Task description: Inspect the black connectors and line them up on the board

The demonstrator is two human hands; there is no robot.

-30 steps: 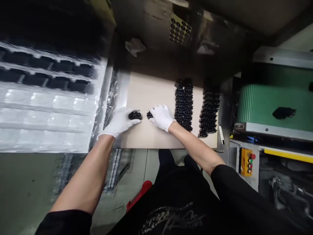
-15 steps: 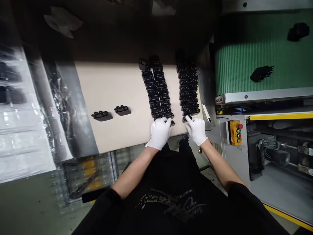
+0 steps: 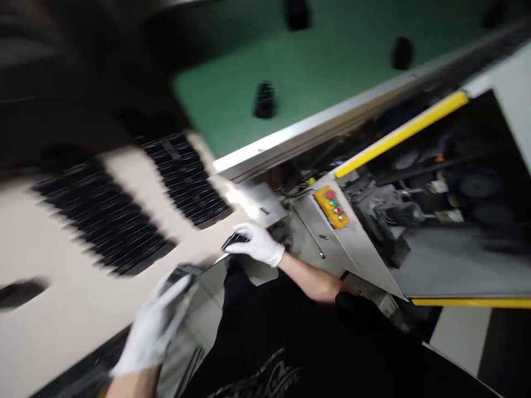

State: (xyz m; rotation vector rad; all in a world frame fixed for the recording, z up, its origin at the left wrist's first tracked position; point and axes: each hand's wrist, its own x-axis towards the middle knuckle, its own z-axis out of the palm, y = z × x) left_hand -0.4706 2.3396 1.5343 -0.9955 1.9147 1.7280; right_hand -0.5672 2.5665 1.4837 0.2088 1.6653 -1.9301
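Observation:
In a white glove, my left hand (image 3: 155,320) grips a black moulded part (image 3: 182,271) just over the front edge of the pale tabletop (image 3: 83,326); both are blurred. My right hand (image 3: 258,244), gloved too, pinches another black part (image 3: 235,240) by the table's right corner. Beyond the hands lie two groups of the same black parts, a left group (image 3: 108,221) and a right group (image 3: 186,182), packed closely in rows. A single black part (image 3: 22,292) lies apart at the left. Motion blur hides the parts' details.
A green conveyor belt (image 3: 332,72) with several black parts, one black piece (image 3: 264,100) near its left end, runs behind the table. A metal rail (image 3: 290,127) edges it. To the right are a yellow button box (image 3: 331,207) and an open machine bay (image 3: 435,254) with yellow bars.
The view has swung right, bringing more conveyor into sight. Both hands have come away from the rows' near ends to the front edge, each with a black part now.

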